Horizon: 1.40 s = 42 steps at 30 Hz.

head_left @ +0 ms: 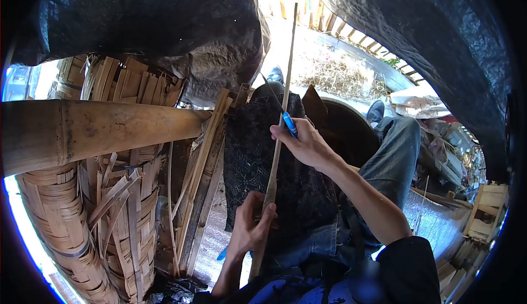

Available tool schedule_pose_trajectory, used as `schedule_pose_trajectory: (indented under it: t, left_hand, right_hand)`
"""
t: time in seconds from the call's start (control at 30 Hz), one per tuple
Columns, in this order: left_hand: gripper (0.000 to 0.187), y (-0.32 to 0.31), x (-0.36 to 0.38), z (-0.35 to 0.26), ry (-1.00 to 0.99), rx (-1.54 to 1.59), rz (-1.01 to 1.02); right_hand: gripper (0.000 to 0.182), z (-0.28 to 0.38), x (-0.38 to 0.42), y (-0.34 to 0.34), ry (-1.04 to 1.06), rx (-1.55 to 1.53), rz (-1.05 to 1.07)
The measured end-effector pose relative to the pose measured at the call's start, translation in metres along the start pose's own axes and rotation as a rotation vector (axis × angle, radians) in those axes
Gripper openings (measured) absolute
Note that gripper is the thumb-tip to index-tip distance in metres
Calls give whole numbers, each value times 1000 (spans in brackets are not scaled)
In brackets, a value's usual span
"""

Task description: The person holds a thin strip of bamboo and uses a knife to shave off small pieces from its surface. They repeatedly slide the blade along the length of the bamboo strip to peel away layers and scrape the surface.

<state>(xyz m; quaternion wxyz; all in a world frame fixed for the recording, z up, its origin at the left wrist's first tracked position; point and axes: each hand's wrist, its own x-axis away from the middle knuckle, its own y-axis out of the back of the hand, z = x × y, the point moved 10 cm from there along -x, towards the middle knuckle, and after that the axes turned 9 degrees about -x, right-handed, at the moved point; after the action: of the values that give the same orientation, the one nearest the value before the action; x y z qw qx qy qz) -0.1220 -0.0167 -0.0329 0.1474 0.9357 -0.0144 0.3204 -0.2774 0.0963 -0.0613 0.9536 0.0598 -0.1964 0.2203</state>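
Note:
A long, narrow bamboo strip [277, 155] runs from near my waist up and away between my knees, over a dark patterned cloth [250, 155] on my lap. My left hand [254, 221] is closed around the strip's near part, thumb on one side and fingers on the other. In my right hand [304, 142] is a knife with a blue handle [290, 124]. Its thin dark blade points up and left, crossing the strip in this view. The right hand's thumb lies close against the strip, just below the handle.
At left a thick bamboo pole [104, 131] juts across, near woven bamboo baskets [55, 210] and upright split slats [203, 177]. Black plastic sheeting [148, 18] hangs overhead on both sides. Dry straw [343, 73] lies on the bright ground ahead. A wooden crate [487, 208] stands at right.

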Motion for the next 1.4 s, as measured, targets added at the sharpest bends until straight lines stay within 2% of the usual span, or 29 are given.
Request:
schedule_pose_trajectory:
  t: [0.07, 0.13, 0.2, 0.27, 0.33, 0.43, 0.47, 0.57, 0.7, 0.73, 0.8, 0.83, 0.87, 0.9, 0.97, 1.07, 1.17, 1.2, 1.23, 1.3, 1.4]
  left_hand:
    - [24, -3, -6, -1, 29, 118, 45]
    - [29, -15, -9, -7, 145, 116, 247]
    - [33, -18, -8, 1, 176, 80, 229]
    - [37, -22, -5, 8, 199, 31, 215]
    - [39, -13, 1, 8, 144, -25, 77]
    - [38, -16, 16, 13, 189, -49, 174]
    - [37, -20, 22, 17, 209, 18, 225]
    - [37, -22, 26, 21, 194, 40, 197]
    - [38, -16, 28, 16, 121, -4, 156]
    - [37, -14, 33, 18, 105, -37, 162]
    - [36, -16, 44, 25, 64, -72, 164]
    - [38, -13, 50, 25, 4, -83, 87]
    - [40, -7, 56, 26, -50, -93, 11]
    - [40, -5, 61, 26, -62, -96, 9]
    - [35, 0, 74, 24, -126, -205, 51]
    - [34, 17, 90, 109, -128, -268, 22]
    - [34, 33, 96, 134, -142, -314, 20]
    - [33, 26, 97, 97, 0, -72, 99]
    - [33, 28, 99, 100, -1, -69, 99]
    - [32, 42, 104, 97, -93, -285, 52]
    - [32, 48, 107, 105, -14, -245, 60]
  right_hand:
    - [47, 4, -2, 0, 39, -85, 13]
    - [45, 5, 3, -8, 84, -92, 82]
    - [43, 3, 7, -12, 96, -95, 123]
    - [43, -2, 14, -2, 130, -21, 76]
    - [42, -7, 25, 11, 132, 77, 28]
    - [43, -20, 47, 21, 160, 83, -18]
    - [40, -25, 51, 17, 95, -111, -25]
    - [35, -23, 59, 0, -27, -182, 47]
    - [31, -13, 53, -6, 52, -336, -57]
    - [35, -10, 53, -4, -6, -380, -53]
    - [36, 4, 44, 8, 25, -401, -85]
    - [37, 8, 41, 13, 28, -434, -112]
    - [33, 25, 35, 22, 177, -443, -155]
    - [33, 32, 30, 32, 190, -442, -158]
    - [37, 37, 16, 50, 80, -569, -93]
    - [37, 54, 3, 85, 116, -599, -153]
    - [37, 65, -4, 110, 142, -593, -125]
    - [38, 69, -4, 119, 154, -594, -128]
    - [38, 73, -5, 129, 182, -590, -147]
    - [38, 80, -3, 149, 218, -549, -218]
    - [31, 82, 3, 160, 211, -465, -250]
